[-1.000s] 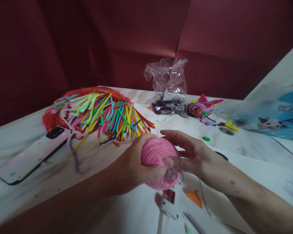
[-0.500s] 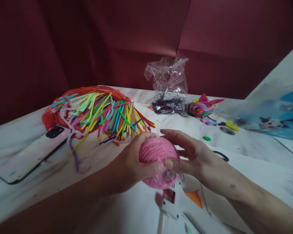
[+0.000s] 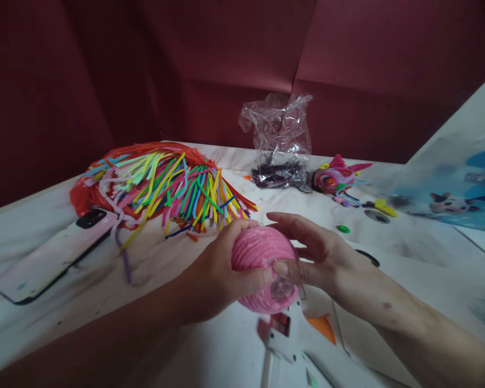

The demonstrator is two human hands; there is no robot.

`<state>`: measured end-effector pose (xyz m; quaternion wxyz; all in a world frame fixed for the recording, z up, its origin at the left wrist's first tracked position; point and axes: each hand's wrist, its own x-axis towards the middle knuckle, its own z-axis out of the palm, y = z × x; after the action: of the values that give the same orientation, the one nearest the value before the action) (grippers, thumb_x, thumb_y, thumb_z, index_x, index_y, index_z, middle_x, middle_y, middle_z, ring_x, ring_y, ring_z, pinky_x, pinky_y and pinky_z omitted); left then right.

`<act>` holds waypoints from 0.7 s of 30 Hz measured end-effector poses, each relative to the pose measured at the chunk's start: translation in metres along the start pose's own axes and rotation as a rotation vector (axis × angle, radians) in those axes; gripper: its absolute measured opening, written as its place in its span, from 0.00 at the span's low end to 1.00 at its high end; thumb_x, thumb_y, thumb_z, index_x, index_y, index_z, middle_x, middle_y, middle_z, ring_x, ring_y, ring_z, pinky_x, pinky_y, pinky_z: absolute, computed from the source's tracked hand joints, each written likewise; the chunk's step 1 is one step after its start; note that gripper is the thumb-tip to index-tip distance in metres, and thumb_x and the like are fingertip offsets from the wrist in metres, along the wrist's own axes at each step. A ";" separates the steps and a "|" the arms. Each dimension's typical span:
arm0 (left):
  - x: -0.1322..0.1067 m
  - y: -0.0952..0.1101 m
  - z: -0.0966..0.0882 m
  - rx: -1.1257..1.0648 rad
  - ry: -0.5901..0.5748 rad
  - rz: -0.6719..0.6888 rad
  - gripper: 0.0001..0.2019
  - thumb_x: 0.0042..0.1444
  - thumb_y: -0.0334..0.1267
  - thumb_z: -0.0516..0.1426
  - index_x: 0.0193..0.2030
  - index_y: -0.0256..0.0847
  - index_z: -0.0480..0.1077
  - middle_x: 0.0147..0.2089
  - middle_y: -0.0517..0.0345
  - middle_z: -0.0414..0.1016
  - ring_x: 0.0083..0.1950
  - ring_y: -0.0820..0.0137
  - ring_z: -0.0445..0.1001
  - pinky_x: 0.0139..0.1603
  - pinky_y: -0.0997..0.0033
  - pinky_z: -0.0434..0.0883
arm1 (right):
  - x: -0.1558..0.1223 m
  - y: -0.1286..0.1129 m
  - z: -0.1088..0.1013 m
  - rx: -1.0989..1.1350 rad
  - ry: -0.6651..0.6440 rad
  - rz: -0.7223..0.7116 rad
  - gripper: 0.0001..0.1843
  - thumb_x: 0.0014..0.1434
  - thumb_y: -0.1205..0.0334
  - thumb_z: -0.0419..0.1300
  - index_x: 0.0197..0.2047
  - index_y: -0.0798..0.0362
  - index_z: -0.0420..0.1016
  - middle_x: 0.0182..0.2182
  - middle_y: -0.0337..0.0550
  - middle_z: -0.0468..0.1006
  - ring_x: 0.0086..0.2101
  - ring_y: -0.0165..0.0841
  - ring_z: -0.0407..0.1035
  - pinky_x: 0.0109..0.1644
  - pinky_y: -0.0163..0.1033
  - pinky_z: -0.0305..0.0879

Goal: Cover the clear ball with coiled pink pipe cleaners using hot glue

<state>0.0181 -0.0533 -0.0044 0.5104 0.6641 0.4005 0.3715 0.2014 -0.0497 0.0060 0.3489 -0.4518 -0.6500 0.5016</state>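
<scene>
A pink ball, wound in fuzzy pipe cleaner, is held between my two hands above the table. A clear, see-through patch shows low on its right side. My left hand wraps around the ball's left side, thumb across the front. From the right, my right hand grips it, its thumb pressing beside the clear patch and its other fingers curved behind. The far fingertips of both hands are partly hidden. Just below the ball lies a white glue gun with an orange trigger.
Left is a red bag of colourful pipe cleaners, with a phone in front. A clear plastic bag with dark strands stands at the back. Right are a pink pipe-cleaner fish, a green piece and a blue bag.
Hardly anything differs. Both hands and the pink ball have shifted very slightly to the right; the grip looks the same.
</scene>
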 end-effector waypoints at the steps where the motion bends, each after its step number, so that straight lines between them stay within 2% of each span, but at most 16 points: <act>1: 0.000 0.000 0.000 0.004 0.018 0.003 0.23 0.45 0.38 0.62 0.50 0.41 0.64 0.47 0.55 0.71 0.49 0.60 0.70 0.48 0.62 0.68 | 0.000 0.000 0.000 -0.003 -0.003 -0.002 0.36 0.46 0.55 0.67 0.57 0.55 0.61 0.48 0.49 0.70 0.41 0.42 0.70 0.40 0.42 0.72; 4: 0.000 0.000 0.002 0.010 0.040 0.005 0.21 0.45 0.36 0.61 0.48 0.41 0.64 0.45 0.57 0.71 0.47 0.61 0.71 0.47 0.63 0.69 | 0.001 -0.001 0.000 -0.012 -0.002 -0.002 0.36 0.46 0.54 0.66 0.57 0.56 0.61 0.47 0.50 0.70 0.41 0.41 0.70 0.39 0.41 0.72; 11: 0.000 0.000 -0.001 0.041 -0.001 -0.005 0.22 0.45 0.33 0.61 0.49 0.40 0.63 0.46 0.56 0.71 0.47 0.62 0.71 0.46 0.64 0.70 | -0.002 -0.004 0.002 -0.074 0.014 -0.045 0.34 0.49 0.54 0.64 0.57 0.56 0.61 0.47 0.49 0.71 0.41 0.39 0.70 0.39 0.39 0.72; 21: 0.000 0.003 -0.001 0.074 0.042 -0.015 0.23 0.43 0.34 0.61 0.48 0.40 0.64 0.47 0.55 0.72 0.52 0.57 0.70 0.47 0.63 0.69 | -0.002 -0.007 0.003 -0.068 0.017 0.026 0.38 0.47 0.51 0.64 0.59 0.55 0.60 0.48 0.51 0.68 0.39 0.41 0.71 0.36 0.40 0.72</act>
<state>0.0178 -0.0536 -0.0012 0.4797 0.6715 0.4297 0.3665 0.1978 -0.0533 0.0116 0.3323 -0.4760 -0.6579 0.4798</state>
